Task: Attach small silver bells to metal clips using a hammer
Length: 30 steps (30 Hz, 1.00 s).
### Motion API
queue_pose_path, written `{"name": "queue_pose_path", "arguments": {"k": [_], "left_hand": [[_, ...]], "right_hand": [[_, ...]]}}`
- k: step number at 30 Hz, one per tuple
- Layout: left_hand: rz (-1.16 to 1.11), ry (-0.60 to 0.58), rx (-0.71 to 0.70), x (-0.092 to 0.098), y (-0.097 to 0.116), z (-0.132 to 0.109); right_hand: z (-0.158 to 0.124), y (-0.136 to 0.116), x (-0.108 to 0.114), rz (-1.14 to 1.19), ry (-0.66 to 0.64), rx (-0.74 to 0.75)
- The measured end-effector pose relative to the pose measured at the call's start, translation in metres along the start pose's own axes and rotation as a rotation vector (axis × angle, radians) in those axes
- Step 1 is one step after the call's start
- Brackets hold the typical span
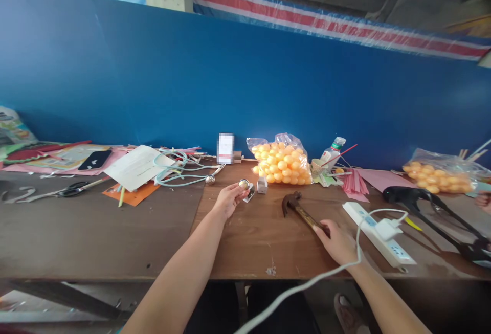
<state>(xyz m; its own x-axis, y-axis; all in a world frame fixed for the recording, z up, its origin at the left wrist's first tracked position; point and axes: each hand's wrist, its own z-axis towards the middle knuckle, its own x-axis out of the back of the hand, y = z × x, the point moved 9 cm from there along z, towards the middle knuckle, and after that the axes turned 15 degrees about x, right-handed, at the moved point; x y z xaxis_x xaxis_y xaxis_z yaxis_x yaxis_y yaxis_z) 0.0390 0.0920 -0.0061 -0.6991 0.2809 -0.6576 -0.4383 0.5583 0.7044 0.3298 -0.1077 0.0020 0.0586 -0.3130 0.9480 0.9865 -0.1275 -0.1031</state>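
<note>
My left hand (229, 199) pinches a small shiny gold-and-silver ball (244, 184) between its fingertips, just over the table. Right beside those fingers sits a small metallic block (249, 193), and a pale little cube (262, 185) stands just to its right. My right hand (338, 242) is wrapped around the end of the wooden handle of a claw hammer (305, 215). The hammer's head points away from me and to the left, low over or on the table; I cannot tell which.
A clear bag of orange balls (283, 162) stands behind. To the right lie a white power strip (378, 234), its cable crossing my right wrist, and a black-framed tool (433, 214). Scissors (72, 188), paper (135, 168) and light-blue cord (184, 176) lie left. Another person's hand (484, 201) shows far right.
</note>
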Motion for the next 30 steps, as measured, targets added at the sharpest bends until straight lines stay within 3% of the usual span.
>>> {"name": "queue_pose_path", "arguments": {"k": [6,10,15,19,22,25,30], "left_hand": [[0.054,0.018,-0.018,0.002,0.001,0.002],[0.096,-0.001,-0.027,-0.001,0.0,0.003],[0.081,0.003,0.008,-0.001,-0.005,0.005],[0.044,0.031,-0.003,0.001,-0.002,0.002],[0.057,0.025,-0.022,0.0,0.002,-0.002],[0.068,0.009,-0.039,-0.002,0.003,-0.003],[0.045,0.036,-0.043,0.003,0.002,0.002]], "right_hand": [[0.001,-0.017,-0.005,-0.113,-0.078,0.031],[0.006,-0.022,-0.005,-0.075,-0.034,0.105],[0.006,-0.051,0.013,0.334,0.085,0.126],[0.003,-0.105,0.021,0.788,-0.052,0.072],[0.008,-0.141,0.028,1.033,-0.045,0.074],[0.017,-0.159,0.026,1.111,-0.021,0.074],[0.027,-0.166,0.02,1.038,0.005,0.071]]}}
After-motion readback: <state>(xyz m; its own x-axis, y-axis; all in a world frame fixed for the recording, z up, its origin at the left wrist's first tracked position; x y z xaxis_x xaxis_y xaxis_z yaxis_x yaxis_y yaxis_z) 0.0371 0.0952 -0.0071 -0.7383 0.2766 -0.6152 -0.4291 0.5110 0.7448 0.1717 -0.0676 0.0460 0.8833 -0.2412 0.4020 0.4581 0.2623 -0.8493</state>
